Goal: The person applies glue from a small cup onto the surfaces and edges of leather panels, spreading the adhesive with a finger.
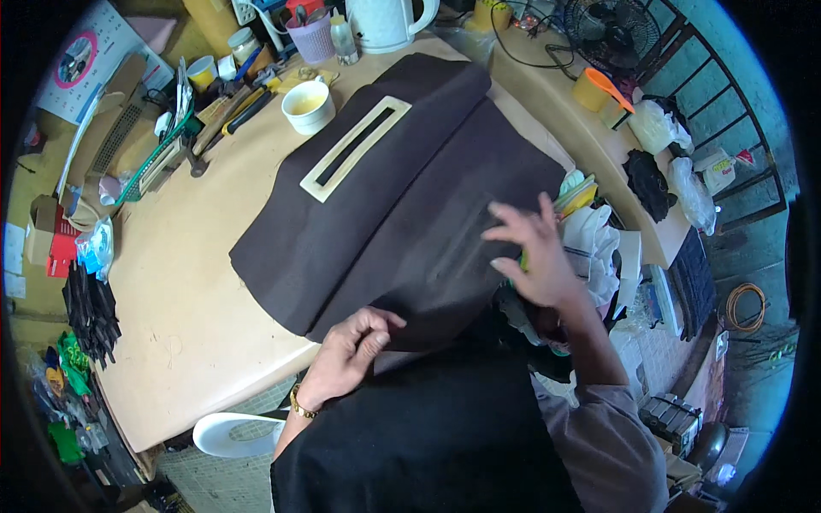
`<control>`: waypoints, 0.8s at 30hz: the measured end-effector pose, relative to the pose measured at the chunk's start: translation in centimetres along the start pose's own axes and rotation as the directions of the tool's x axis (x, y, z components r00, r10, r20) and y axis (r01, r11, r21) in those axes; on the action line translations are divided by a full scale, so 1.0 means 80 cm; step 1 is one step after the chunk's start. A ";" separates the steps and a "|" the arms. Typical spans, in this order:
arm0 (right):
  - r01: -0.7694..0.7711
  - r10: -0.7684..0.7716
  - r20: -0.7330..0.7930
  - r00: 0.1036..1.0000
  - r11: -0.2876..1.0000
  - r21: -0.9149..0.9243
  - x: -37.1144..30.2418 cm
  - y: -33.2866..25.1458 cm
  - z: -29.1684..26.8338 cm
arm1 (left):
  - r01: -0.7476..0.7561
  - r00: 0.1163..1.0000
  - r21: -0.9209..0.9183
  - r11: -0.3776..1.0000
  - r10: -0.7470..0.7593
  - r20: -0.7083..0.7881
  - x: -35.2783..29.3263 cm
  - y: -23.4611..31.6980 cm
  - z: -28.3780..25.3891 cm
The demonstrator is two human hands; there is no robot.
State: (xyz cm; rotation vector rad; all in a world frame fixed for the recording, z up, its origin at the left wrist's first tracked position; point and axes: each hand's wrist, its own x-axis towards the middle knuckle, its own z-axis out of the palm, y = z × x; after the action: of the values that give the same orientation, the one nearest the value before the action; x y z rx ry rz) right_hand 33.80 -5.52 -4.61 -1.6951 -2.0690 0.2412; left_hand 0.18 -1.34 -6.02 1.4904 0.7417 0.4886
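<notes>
A large dark brown sheet of fabric or leather lies over the table, with a straight seam or fold line running diagonally across it. On its upper left part rests a pale rectangular frame with a long narrow slot. My left hand, with a beaded bracelet at the wrist, is at the sheet's near edge; its fingers are curled toward the thumb, and what they hold, if anything, is hidden. Over the sheet's right side my right hand is open, fingers spread, holding nothing. A faint long slot-shaped mark shows beside it.
A white cup of yellowish paste stands beyond the sheet, near a hammer and other hand tools. Farther back are a purple basket and a white kettle. A side counter carries a fan and plastic bags.
</notes>
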 end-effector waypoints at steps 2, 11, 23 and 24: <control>-0.073 0.069 0.086 0.994 0.996 0.044 -0.004 0.001 -0.028 | 0.018 0.999 -0.219 0.976 -0.024 -0.025 -0.005 -0.001 0.001; -0.015 0.001 -0.185 0.983 0.997 -0.074 0.014 0.060 -0.017 | 0.096 0.978 0.127 0.987 -0.070 -0.195 -0.029 -0.003 -0.007; 0.204 -0.193 -0.540 0.819 0.978 -0.039 0.083 0.020 -0.034 | -0.136 0.981 0.396 0.908 0.180 -0.077 0.014 0.090 -0.017; 0.209 -0.200 -0.534 0.822 0.977 -0.044 0.091 0.019 -0.036 | -0.141 0.982 0.460 0.876 0.184 -0.050 0.037 0.105 -0.006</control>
State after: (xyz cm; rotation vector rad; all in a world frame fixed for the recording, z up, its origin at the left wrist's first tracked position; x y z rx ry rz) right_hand 35.37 1.43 -1.00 -1.3142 -1.7842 -0.2630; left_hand 3.15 1.52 1.90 1.9943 0.8457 0.5368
